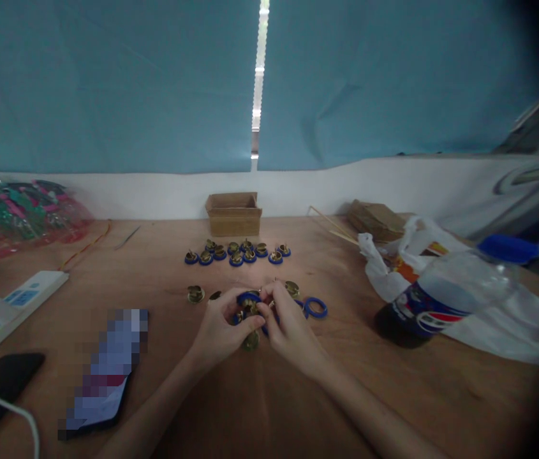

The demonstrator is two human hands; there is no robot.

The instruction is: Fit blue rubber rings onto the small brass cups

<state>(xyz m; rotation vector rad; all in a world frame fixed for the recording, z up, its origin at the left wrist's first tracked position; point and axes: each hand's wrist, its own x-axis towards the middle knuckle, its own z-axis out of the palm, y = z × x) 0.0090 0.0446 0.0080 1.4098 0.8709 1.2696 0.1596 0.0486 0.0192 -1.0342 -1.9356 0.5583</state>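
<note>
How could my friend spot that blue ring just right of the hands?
On the wooden table, look between the soda bottle and the right hand. Close beside that hand lies a flat blue ring. It is the rightmost blue ring, and wood shows through its middle, unlike the blue-rimmed metal pieces farther back.

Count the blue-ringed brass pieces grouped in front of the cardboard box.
11 visible: nine blue-ringed brass pieces clustered in front of the cardboard box, plus a separate pair just to their right. Overlap within the cluster could hide another.
</note>
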